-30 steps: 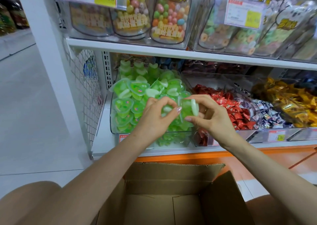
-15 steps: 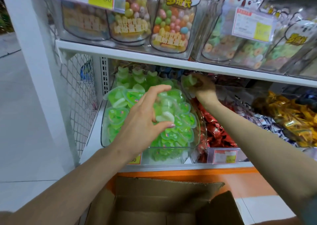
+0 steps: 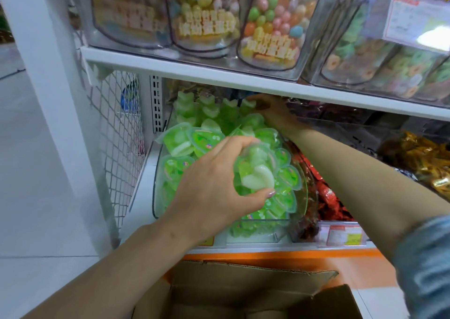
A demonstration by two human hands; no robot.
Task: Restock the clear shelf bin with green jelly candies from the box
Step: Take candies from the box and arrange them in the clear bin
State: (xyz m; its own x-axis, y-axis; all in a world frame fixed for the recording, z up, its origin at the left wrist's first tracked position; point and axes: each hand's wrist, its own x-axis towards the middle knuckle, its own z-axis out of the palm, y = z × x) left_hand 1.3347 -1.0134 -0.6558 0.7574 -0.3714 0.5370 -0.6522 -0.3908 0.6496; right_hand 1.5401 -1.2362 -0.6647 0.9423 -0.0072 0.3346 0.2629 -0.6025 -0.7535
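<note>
The green jelly cup (image 3: 257,172), heart-shaped w/ a pale heart inside, sits in the left hand (image 3: 214,187). Fingers and thumb curl round its sides, holding it just above the front half of the clear bin (image 3: 305,197). A 2nd cup may be stacked behind it; can't tell. The bin is heaped nearly to the rim w/ the same green jelly candies (image 3: 185,143), plus a back row (image 3: 207,109) standing upright. The right hand (image 3: 271,111) reaches to that row's right end, under the upper shelf (image 3: 194,71), touching a cup there. Whether it grips or only nudges can't be told, since the fingers are in shadow.

Handling, as a judgement: the cups are prob. light, w/ a thin plastic shell that dents if squeezed and a slick film lid. Best taken across the sides near the rim, not by the lid. The loose pile looks apt to slide, so set cups down gently.

The box (image 3: 243,292) stands open below the shelf front. Red candies (image 3: 326,197) fill the next bin to the right, w/ gold candies (image 3: 418,158) beyond. Wire mesh (image 3: 117,128) closes the left side.
</note>
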